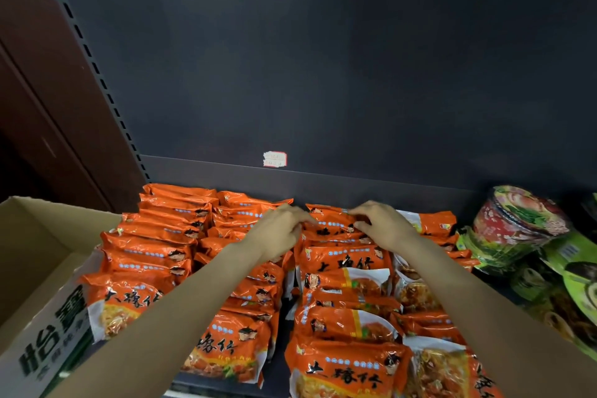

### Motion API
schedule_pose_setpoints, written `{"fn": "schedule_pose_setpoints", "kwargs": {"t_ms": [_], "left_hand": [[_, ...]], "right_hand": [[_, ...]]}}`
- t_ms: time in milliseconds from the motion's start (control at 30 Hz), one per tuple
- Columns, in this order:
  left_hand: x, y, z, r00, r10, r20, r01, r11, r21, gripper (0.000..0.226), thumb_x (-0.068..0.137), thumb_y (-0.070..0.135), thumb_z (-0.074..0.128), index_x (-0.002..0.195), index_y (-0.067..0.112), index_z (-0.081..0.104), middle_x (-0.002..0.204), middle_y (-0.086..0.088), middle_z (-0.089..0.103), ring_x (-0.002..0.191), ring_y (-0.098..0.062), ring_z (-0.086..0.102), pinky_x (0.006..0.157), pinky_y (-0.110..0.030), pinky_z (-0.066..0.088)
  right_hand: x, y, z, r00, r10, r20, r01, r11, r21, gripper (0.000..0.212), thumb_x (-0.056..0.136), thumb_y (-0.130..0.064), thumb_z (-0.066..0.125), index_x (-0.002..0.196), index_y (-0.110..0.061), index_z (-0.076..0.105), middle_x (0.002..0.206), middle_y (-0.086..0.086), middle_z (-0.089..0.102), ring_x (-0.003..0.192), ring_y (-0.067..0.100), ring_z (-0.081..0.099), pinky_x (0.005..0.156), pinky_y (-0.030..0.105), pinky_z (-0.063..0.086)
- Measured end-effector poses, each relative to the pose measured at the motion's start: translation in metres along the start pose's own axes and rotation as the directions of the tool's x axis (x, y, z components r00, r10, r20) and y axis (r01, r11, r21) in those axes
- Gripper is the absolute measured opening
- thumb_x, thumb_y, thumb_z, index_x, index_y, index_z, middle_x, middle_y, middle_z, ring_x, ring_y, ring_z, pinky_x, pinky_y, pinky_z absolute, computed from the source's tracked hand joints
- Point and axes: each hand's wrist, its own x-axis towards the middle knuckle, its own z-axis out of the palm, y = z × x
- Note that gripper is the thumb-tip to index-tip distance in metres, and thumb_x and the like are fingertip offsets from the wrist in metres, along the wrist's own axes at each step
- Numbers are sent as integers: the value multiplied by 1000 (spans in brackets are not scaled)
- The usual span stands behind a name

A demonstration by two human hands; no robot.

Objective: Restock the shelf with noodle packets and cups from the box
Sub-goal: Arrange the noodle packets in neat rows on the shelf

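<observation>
Both hands [329,229] on rear orange noodle packet [332,223]

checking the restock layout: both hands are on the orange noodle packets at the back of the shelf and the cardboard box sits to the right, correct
Not quite: the head view shows the cardboard box to the left, not the right. Both hands, left and right, are on the orange noodle packets at the back of the shelf.

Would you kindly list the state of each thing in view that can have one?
Cardboard box: open, flaps up; contents hidden.
Orange noodle packets: sealed, in overlapping rows on the shelf.
Rear packet: held at both ends, at the back of its row.
Left hand: gripping the rear packet.
Right hand: gripping the rear packet.
Noodle bowls: sealed, tilted, at the right.
</observation>
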Motion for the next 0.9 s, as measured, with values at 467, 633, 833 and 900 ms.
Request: {"fn": "schedule_pose_setpoints", "kwargs": {"t_ms": [467,633,833,900], "left_hand": [[15,-14,-1,993,18,113,-53,946,319,50,92,7,41,138,27,45,138,4,49,130,-14,35,103,-31,24],[21,-16,-5,991,-75,-114,62,991,-117,36,95,10,48,130,16,51,129,-5,56,115,-20,55,100,-33,42],[33,-4,-4,937,-270,-222,204,938,-279,45,88,27,65,126,17,45,120,-1,63,103,-22,63,87,-41,52],[37,-1,-4,937,-271,-220,214,944,-253,35,88,25,65,121,18,55,115,-1,66,101,-20,64,85,-37,54]], "right_hand": [[23,-12,1,982,93,-162,-131,962,-239,15,91,-17,58,102,-20,69,97,0,69,90,18,64,76,28,47],[20,-19,-10,956,96,-278,-116,992,-57,11,90,-31,61,95,-27,70,91,-2,70,89,19,65,70,27,45],[15,-13,-8,953,92,-290,-42,984,172,10,85,-30,66,90,-24,72,90,-4,71,85,15,65,70,27,47],[13,-8,-4,957,104,-270,-53,980,190,8,86,-25,67,90,-22,72,93,-3,71,90,14,65,72,27,48]]}}
